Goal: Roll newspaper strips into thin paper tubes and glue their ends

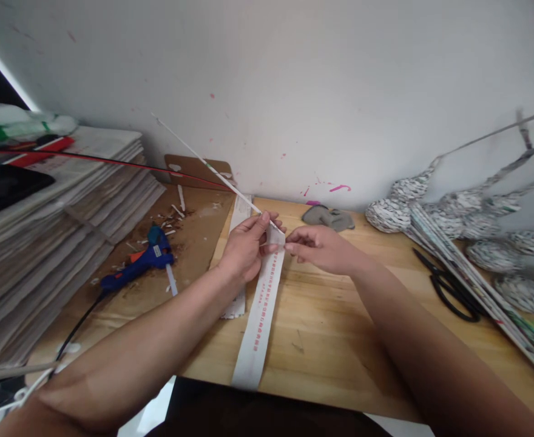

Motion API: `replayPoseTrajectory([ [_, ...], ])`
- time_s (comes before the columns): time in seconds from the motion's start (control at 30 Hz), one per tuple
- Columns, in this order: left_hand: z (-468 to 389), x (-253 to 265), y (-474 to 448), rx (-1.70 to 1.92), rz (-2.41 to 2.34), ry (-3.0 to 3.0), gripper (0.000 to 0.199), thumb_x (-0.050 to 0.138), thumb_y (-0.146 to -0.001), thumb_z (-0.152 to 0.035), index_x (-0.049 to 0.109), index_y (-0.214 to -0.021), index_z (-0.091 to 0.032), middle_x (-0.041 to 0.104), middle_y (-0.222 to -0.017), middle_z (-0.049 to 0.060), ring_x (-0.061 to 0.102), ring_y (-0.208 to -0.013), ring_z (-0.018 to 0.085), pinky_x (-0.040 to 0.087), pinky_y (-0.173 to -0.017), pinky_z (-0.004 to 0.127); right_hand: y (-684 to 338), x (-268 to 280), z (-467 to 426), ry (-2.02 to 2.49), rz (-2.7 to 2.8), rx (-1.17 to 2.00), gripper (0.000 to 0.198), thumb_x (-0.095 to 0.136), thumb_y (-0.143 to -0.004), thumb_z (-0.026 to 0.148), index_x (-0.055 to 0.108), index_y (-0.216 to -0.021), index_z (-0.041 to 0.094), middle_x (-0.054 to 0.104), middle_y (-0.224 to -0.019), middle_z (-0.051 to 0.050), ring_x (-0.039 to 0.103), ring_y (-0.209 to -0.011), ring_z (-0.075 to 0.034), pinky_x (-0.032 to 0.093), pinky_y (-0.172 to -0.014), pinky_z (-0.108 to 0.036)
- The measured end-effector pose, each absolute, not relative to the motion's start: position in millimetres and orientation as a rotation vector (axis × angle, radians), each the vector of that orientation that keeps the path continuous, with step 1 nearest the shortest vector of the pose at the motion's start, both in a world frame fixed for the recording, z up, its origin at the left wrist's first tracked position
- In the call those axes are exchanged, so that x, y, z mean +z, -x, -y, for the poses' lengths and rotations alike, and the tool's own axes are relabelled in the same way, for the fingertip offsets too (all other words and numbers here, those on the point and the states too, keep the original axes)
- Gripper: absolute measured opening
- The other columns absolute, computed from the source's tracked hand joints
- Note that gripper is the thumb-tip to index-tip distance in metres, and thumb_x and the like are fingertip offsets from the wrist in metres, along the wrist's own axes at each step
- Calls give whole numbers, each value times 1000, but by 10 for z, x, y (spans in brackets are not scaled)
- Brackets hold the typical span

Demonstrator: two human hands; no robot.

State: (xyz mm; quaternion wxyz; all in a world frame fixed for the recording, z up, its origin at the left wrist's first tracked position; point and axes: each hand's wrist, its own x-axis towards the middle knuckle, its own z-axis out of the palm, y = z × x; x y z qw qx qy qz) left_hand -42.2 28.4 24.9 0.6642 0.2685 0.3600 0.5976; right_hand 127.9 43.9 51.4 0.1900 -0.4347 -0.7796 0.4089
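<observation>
My left hand is closed around the lower end of a thin rolled paper tube, which slants up and to the left. From that end a flat paper strip with red printing runs down toward the table's front edge. My right hand pinches the strip's edge beside the tube, thumb against fingers. Under my left hand and forearm, more paper strips lie on the wooden table.
A blue glue gun rests on cardboard at left, beside stacked paper. Toward the wall lies a grey glove. Black scissors, a bundle of paper tubes and several woven paper pieces are at right.
</observation>
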Motion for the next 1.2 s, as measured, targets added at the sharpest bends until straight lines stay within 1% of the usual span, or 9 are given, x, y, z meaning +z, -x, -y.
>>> replayPoseTrajectory([
  [0.13, -246, 293, 405, 1325, -858, -605, 20, 68, -80, -29, 68, -90, -13, 67, -92, 7, 64, -74, 11, 46, -42, 12, -1318, 503, -513, 1216, 1921, 1351, 35, 58, -83, 48, 67, -85, 14, 63, -70, -2, 57, -62, -12, 39, -53, -23],
  [0.4, -241, 266, 388, 1302, -857, -622, 16, 66, -82, -26, 68, -90, -12, 68, -93, 7, 63, -71, 10, 48, -43, 12, -1224, 407, -463, 1238, 1966, 1079, 28, 63, -79, 42, 71, -78, 15, 64, -67, -2, 52, -59, -12, 38, -56, -25],
  [0.5, -246, 258, 388, 1299, -847, -623, 16, 64, -83, -26, 67, -91, -12, 69, -92, 8, 66, -75, 12, 54, -51, 17, -1262, 440, -464, 1259, 2089, 967, 24, 64, -78, 39, 68, -73, 16, 61, -64, 0, 47, -55, -10, 33, -51, -24],
  [0.6, -239, 278, 389, 1280, -864, -628, 17, 64, -84, -27, 66, -93, -13, 70, -89, 8, 69, -77, 16, 59, -60, 23, -1360, 505, -515, 1291, 2198, 955, 31, 65, -76, 44, 64, -65, 16, 52, -54, 3, 40, -50, -9, 27, -47, -24],
  [0.7, -200, 295, 372, 1166, -881, -689, 20, 64, -84, -30, 65, -95, -14, 71, -84, 9, 70, -69, 17, 58, -57, 26, -1440, 574, -566, 1309, 2014, 931, 33, 61, -80, 47, 67, -75, 16, 58, -64, 0, 45, -57, -10, 33, -51, -24],
  [0.8, -127, 275, 328, 1000, -865, -792, 24, 66, -81, -34, 66, -94, -13, 71, -80, 9, 70, -65, 17, 58, -55, 26, -1435, 618, -554, 1205, 1868, 1140, 36, 59, -82, 47, 70, -96, 16, 63, -78, -3, 52, -67, -12, 39, -57, -24],
  [0.9, -54, 231, 283, 883, -840, -885, 29, 69, -79, -37, 68, -95, -14, 72, -79, 9, 70, -69, 18, 58, -56, 26, -1377, 619, -503, 1064, 1809, 1499, 41, 58, -83, 50, 70, -100, 14, 60, -67, -1, 50, -60, -10, 37, -53, -23],
  [0.97, -24, 209, 265, 836, -836, -923, 31, 70, -77, -39, 69, -96, -15, 72, -79, 9, 70, -72, 18, 57, -57, 26, -1350, 602, -483, 1005, 1766, 1618, 41, 60, -81, 50, 71, -96, 13, 57, -60, 1, 47, -54, -9, 35, -51, -22],
  [1.2, -6, 197, 255, 759, -869, -1005, 28, 73, -74, -39, 70, -85, -13, 73, -81, 10, 68, -73, 16, 57, -64, 26, -1386, 554, -514, 947, 1792, 1550, 37, 61, -82, 45, 72, -91, 11, 45, -52, 5, 38, -51, -7, 27, -48, -22],
])
